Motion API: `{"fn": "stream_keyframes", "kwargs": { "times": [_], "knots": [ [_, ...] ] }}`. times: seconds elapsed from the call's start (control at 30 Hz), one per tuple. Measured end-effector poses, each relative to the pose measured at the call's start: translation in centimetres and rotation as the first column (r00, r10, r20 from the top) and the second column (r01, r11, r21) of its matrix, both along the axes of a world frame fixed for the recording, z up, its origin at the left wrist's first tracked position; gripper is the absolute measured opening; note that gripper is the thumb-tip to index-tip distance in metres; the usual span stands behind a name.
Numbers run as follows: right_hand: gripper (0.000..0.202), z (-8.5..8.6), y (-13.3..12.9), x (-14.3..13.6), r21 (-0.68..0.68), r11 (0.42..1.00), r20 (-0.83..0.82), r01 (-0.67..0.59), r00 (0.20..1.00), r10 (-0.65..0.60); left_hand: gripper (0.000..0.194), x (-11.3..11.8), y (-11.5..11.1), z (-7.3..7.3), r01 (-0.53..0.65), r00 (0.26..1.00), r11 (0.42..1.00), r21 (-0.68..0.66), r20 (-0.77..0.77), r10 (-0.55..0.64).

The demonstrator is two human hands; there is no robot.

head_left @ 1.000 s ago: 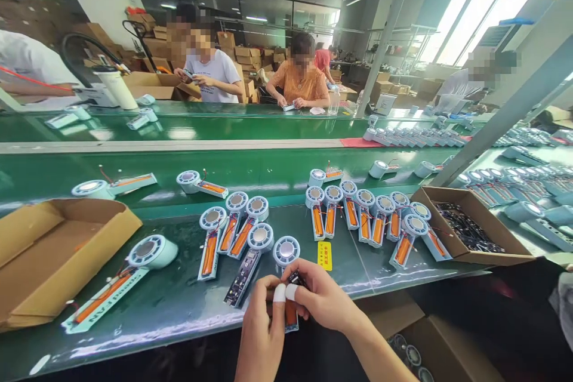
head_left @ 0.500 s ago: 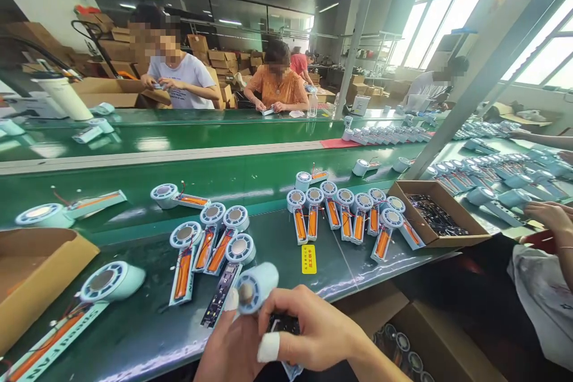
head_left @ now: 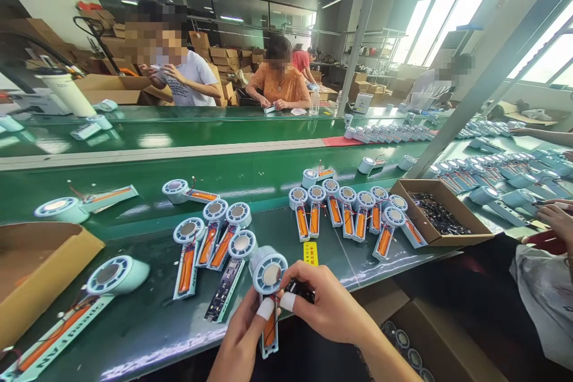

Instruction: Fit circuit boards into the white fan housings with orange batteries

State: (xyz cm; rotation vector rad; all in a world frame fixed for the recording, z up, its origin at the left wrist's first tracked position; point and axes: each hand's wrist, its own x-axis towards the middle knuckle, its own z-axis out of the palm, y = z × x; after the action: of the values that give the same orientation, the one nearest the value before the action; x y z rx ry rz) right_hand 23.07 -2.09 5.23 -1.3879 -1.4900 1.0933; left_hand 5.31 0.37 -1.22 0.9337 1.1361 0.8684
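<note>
The light-blue round-headed handheld fan (head_left: 270, 273) is at the bench's near edge, head away from you, long axis running toward you; your left fingers (head_left: 253, 317) clamp its handle, your right (head_left: 308, 299) pinch a black circuit board (head_left: 301, 290).

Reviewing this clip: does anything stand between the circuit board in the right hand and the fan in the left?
No separate object is visible between the circuit board and the fan. Only fingertips of the right hand and left hand, plus thin wires, crowd that gap; what the fingers hide cannot be told.
</note>
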Motion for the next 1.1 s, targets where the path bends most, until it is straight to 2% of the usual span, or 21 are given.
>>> {"fn": "stream_keyframes", "kwargs": {
  "times": [0.07, 0.13, 0.17, 0.23, 0.33, 0.37, 0.43, 0.5, 0.57, 0.67, 0.77, 0.97, 1.1],
  "knots": [
    [0.009, -0.1, -0.2, 0.0, 0.001, 0.998, 0.12, 0.07, 0.99, -0.07, 0.051, -0.1, 0.1, -0.2, -0.021, 0.995, 1.0, -0.024, -0.095, 0.018],
    [0.008, -0.4, -0.2, -0.3, -0.014, 0.993, 0.112, 0.121, 0.987, -0.118, 0.05, -0.1, 0.2, -0.1, 0.005, 0.991, 0.998, -0.057, -0.135, -0.013],
    [0.008, -0.7, -0.1, -0.4, -0.03, 0.991, 0.043, 0.133, 0.99, -0.132, 0.052, 0.0, 0.2, 0.1, 0.028, 0.991, 0.997, -0.073, -0.13, -0.037],
    [0.014, -1.2, 0.2, -0.8, -0.104, 0.988, -0.221, 0.115, 0.966, -0.136, 0.059, 0.1, 0.1, 0.6, 0.062, 0.993, 0.992, -0.106, -0.092, -0.072],
    [0.038, -1.6, 0.7, -1.2, -0.226, 0.974, -0.589, 0.027, 0.793, -0.158, 0.066, 0.2, 0.0, 1.5, 0.123, 0.991, 0.992, -0.033, -0.056, -0.124],
    [0.043, -1.6, 0.8, -1.3, -0.25, 0.968, -0.638, 0.015, 0.749, -0.176, 0.066, 0.2, 0.0, 1.6, 0.158, 0.986, 0.987, 0.031, -0.062, -0.156],
    [0.044, -1.5, 0.8, -1.4, -0.253, 0.967, -0.665, 0.024, 0.722, -0.192, 0.065, 0.3, 0.2, 1.6, 0.229, 0.97, 0.961, 0.152, -0.113, -0.213],
    [0.039, -1.3, 0.6, -1.5, -0.224, 0.974, -0.646, 0.043, 0.742, -0.181, 0.062, 0.3, 0.5, 1.2, 0.254, 0.957, 0.945, 0.206, -0.195, -0.215],
    [0.03, -1.2, 0.3, -1.7, -0.174, 0.981, -0.567, 0.082, 0.806, -0.168, 0.059, 0.3, 0.9, 0.5, 0.246, 0.952, 0.942, 0.227, -0.238, -0.191],
    [0.013, -1.4, -0.2, -2.1, -0.087, 0.98, -0.311, 0.178, 0.93, -0.197, 0.055, 0.0, 1.3, -0.3, 0.227, 0.957, 0.937, 0.265, -0.237, -0.165],
    [0.018, -2.0, -0.5, -2.2, -0.065, 0.97, -0.118, 0.236, 0.963, -0.242, 0.056, -0.5, 1.5, -0.5, 0.199, 0.953, 0.944, 0.263, -0.275, -0.124],
    [0.033, -2.5, -0.7, -1.3, -0.067, 0.979, -0.216, 0.192, 0.955, -0.202, 0.064, -1.1, 1.3, 0.3, 0.212, 0.952, 0.965, 0.157, -0.256, -0.168],
    [0.031, -2.8, -0.7, -1.2, -0.076, 0.979, -0.154, 0.191, 0.968, -0.2, 0.061, -1.0, 1.2, 1.4, 0.197, 0.96, 0.968, 0.152, -0.231, -0.159]
  ]
}}
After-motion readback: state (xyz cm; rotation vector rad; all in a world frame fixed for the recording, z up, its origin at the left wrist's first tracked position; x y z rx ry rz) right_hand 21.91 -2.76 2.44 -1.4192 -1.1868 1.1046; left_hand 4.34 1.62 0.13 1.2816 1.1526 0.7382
